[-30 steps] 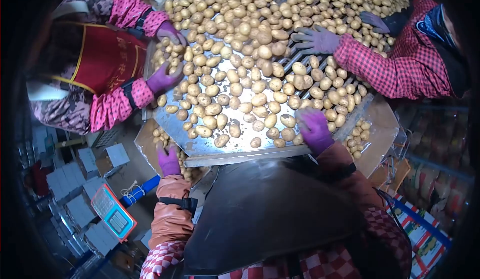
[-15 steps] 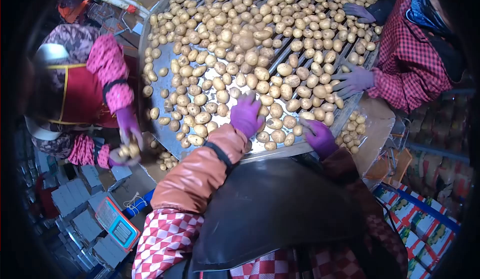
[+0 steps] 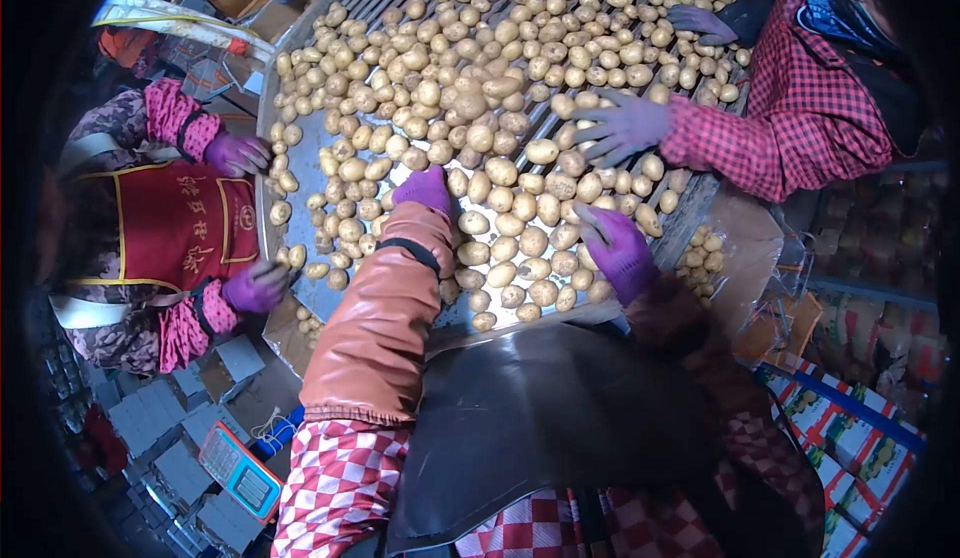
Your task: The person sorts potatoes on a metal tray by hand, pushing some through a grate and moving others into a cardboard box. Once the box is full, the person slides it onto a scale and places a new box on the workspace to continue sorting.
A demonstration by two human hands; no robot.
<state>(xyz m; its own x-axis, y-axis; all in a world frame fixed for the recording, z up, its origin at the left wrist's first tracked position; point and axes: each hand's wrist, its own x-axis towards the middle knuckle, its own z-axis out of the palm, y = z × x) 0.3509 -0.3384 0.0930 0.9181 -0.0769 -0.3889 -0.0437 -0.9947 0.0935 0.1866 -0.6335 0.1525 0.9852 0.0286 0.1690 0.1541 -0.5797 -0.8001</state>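
Observation:
Many loose potatoes (image 3: pixel 505 224) lie over a metal sorting table (image 3: pixel 380 303) with a slatted upper part. My left hand (image 3: pixel 424 191), in a purple glove, reaches among the potatoes left of centre. Its back faces me and its fingertips are hidden, so its grip does not show. On the right, my right hand (image 3: pixel 620 253), also gloved in purple, hovers at the edge of the potatoes with its fingers stretched out and apart. It is close to a few potatoes, and I see nothing held in it.
A co-worker's gloved hand (image 3: pixel 627 130) spreads over potatoes at right; their other hand (image 3: pixel 703 25) rests farther back. At left, another person's hands (image 3: pixel 257 286) are at the table edge. Smaller potatoes (image 3: pixel 703 258) sit in a box at right. A scale (image 3: pixel 241 469) stands lower left.
My left hand has moved left and farther over the potatoes. My right hand has lifted slightly up and left. The right co-worker's near hand reached inward; the left person's hands came up to the table.

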